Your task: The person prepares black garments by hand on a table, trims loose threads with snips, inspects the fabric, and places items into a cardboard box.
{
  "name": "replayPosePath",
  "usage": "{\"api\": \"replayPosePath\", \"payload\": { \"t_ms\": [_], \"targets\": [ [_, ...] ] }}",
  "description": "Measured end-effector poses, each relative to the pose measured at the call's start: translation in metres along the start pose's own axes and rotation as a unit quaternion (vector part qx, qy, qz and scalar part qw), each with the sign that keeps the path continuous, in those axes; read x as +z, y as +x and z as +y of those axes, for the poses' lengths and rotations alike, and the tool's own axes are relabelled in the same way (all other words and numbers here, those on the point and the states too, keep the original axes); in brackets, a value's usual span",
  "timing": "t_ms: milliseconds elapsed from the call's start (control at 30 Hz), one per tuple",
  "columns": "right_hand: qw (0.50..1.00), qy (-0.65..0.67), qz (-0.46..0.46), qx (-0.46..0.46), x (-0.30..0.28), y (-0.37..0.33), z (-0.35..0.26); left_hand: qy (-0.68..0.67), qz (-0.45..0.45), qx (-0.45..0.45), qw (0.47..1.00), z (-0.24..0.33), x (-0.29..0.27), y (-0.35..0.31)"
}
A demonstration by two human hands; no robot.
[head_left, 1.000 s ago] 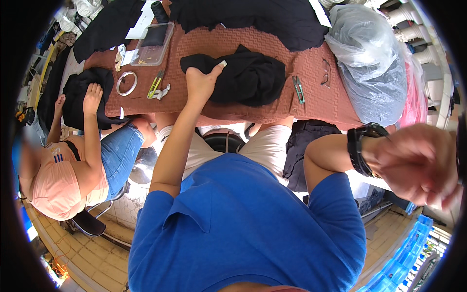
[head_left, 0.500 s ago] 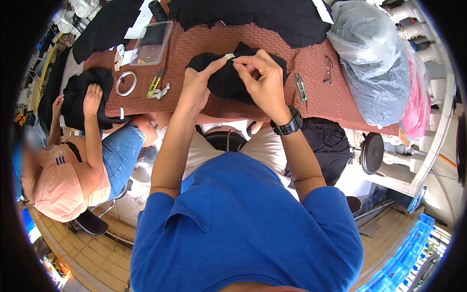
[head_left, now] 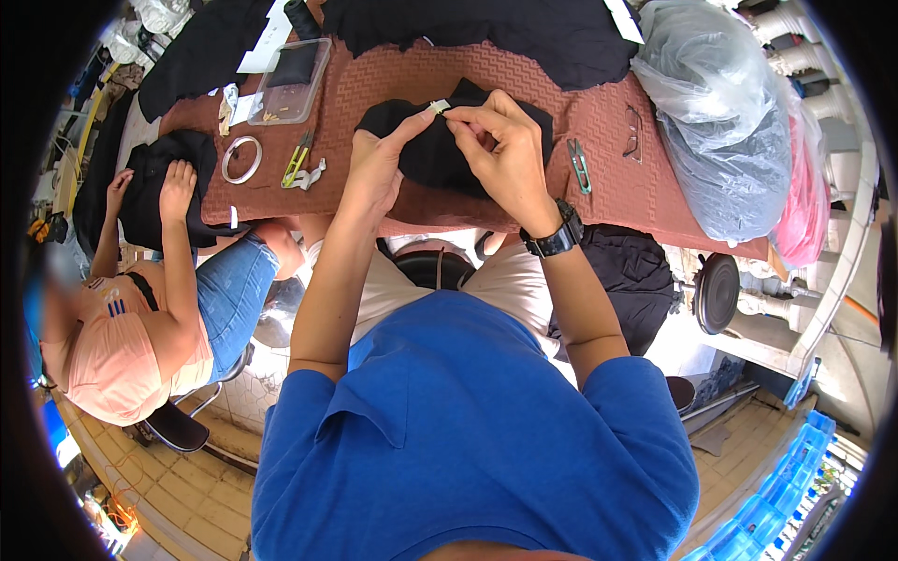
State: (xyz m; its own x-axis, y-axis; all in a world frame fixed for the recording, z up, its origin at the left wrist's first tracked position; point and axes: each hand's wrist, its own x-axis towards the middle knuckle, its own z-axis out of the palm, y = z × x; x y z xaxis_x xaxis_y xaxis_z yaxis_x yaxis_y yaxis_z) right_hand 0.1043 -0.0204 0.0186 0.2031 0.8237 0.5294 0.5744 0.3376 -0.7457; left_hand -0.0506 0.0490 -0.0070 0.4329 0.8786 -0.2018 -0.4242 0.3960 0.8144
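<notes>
So the person's left hand [head_left: 377, 168] had a grip on a bunched black cloth [head_left: 428, 166], thumb up along a little pale scrap [head_left: 439, 107] at its far edge. Most of that hand's other fingers were tucked out of sight, so no clue how they sat. The right hand [head_left: 505, 154] was just beside it, thumb and forefinger drawn into a tight pinch near the scrap; whether anything thin was in there, can't tell, way too small. The cloth lay under and between both hands, with the right one covering a good chunk of it. Ahead of them, a bigger black fabric [head_left: 486, 37] got cut off by the upper edge.

Surface was a textured reddish-brown cover [head_left: 402, 79]. Left of the left hand: yellow-handled snips [head_left: 297, 163], a white ring [head_left: 242, 160], and farther ahead a clear plastic box [head_left: 324, 77]. Right of the right hand: green snips [head_left: 579, 166], then glasses [head_left: 633, 136], lenses hard to make out, then a fat see-through bag [head_left: 720, 103] partly hiding a pink one [head_left: 805, 201].

Well left of the left hand, a co-worker's hand [head_left: 177, 192] rested on more dark fabric [head_left: 150, 192]. Behind the right hand, nearer the lower edge, were tan floor tiles [head_left: 182, 486] and blue plastic containers [head_left: 776, 491], bent by the fisheye.
</notes>
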Motion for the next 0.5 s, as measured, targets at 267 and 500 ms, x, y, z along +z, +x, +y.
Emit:
{"api": "replayPosePath", "payload": {
  "t_ms": [267,500],
  "targets": [
    [1.000,0.000,-0.005,0.010,0.002,0.001,0.000,0.030,0.013,0.056,0.998,-0.008,0.000,0.003],
    [0.997,-0.068,-0.038,-0.006,0.005,0.005,0.008,0.151,0.054,0.155,0.975,-0.013,0.003,0.005]
  ]
}}
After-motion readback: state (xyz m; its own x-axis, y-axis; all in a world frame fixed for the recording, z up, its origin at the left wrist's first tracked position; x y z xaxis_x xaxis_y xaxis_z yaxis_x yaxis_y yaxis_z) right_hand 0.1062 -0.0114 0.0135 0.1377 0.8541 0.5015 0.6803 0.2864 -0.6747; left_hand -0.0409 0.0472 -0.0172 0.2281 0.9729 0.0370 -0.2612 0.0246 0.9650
